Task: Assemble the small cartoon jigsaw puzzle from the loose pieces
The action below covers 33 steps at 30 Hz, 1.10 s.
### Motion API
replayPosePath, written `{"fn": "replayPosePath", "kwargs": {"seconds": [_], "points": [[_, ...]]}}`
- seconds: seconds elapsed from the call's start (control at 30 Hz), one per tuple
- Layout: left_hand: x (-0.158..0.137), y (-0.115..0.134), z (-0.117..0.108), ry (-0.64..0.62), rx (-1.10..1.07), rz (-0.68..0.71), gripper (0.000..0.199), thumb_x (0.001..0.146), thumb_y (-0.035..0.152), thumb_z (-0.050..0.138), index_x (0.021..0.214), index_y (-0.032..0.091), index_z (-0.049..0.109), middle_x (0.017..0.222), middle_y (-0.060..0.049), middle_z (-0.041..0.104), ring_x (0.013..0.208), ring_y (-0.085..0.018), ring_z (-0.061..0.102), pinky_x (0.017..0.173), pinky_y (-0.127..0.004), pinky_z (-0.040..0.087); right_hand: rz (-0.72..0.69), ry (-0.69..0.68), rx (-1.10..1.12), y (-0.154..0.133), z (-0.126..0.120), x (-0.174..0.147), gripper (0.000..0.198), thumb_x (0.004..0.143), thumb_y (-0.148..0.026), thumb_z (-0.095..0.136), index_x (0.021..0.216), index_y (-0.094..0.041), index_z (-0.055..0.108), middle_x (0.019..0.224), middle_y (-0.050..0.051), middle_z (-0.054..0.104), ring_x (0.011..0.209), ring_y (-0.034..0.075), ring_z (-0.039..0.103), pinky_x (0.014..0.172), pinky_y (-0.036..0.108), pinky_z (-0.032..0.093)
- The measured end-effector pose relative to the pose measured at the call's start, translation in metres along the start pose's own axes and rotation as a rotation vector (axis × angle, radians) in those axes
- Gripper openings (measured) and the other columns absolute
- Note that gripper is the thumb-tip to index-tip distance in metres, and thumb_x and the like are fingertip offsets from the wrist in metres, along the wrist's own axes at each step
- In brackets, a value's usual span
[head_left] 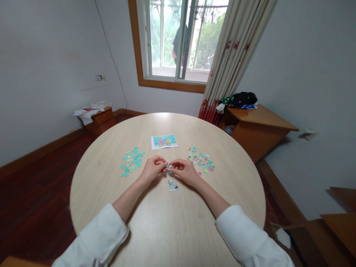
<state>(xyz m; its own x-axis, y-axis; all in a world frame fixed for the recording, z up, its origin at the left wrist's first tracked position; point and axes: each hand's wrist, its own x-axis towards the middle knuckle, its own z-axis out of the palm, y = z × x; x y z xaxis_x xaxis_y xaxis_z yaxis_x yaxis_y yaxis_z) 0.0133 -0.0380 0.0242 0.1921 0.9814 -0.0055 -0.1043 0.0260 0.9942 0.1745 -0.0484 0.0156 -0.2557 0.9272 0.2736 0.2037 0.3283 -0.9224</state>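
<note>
Both hands meet over the middle of the round counter (167, 230), just above its surface. The left hand (152, 168) and the right hand (185, 171) each pinch, thumb against fingertips, the same small cluster of puzzle pieces (168, 169) held between them. The cluster looks like thin card, a few pieces already locked together, so it is probably very light and fairly stiff across a single piece but weak at the joints: it may fold or fall apart if gripped from one end only. Holding it by opposite edges, with fingertips close to the joints, seems the safest grip; the printed faces look smooth rather than slippery.

Just near of the hands another small joined bit (172, 185) lies flat on the counter. A loose heap of mostly teal pieces (131, 161) lies to the left, a more colourful heap (201, 160) to the right, and a printed picture card (164, 141) lies on the far side.
</note>
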Motion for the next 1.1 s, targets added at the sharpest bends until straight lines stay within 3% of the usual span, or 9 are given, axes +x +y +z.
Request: {"fn": "replayPosePath", "kwargs": {"seconds": [0.23, 0.4, 1.1], "points": [[0.001, 0.000, 0.000, -0.029, -0.002, -0.037, 0.031, 0.056, 0.034, 0.074, 0.068, 0.014, 0.054, 0.044, 0.003, 0.056, 0.038, -0.008, 0.051, 0.041, -0.020, 0.042, -0.443, 0.050, -0.377, -0.005, -0.003, -0.004, 0.004, 0.076, -0.017, 0.065, 0.078, -0.019, 0.068, 0.077, 0.004, 0.066, 0.076, 0.015, 0.057, 0.073, 0.030, 0.044], [0.000, 0.002, 0.000, -0.055, 0.002, -0.052, 0.030, 0.057, 0.033, 0.074, 0.067, 0.014, 0.052, 0.043, 0.004, 0.055, 0.037, -0.008, 0.049, 0.040, -0.019, 0.040, -0.554, 0.010, -0.539, -0.007, -0.004, -0.005, 0.006, 0.077, -0.015, 0.064, 0.081, -0.019, 0.067, 0.079, 0.005, 0.066, 0.077, 0.016, 0.055, 0.071, 0.030, 0.043], [0.002, -0.001, -0.002, -0.065, 0.040, -0.060, 0.027, 0.058, 0.032, 0.072, 0.066, 0.014, 0.053, 0.042, 0.003, 0.055, 0.036, -0.008, 0.049, 0.040, -0.019, 0.039, -0.479, -0.083, -0.667, -0.013, -0.005, -0.009, 0.008, 0.082, -0.019, 0.058, 0.080, -0.017, 0.065, 0.074, 0.004, 0.069, 0.069, 0.014, 0.059, 0.071, 0.029, 0.038]]}}
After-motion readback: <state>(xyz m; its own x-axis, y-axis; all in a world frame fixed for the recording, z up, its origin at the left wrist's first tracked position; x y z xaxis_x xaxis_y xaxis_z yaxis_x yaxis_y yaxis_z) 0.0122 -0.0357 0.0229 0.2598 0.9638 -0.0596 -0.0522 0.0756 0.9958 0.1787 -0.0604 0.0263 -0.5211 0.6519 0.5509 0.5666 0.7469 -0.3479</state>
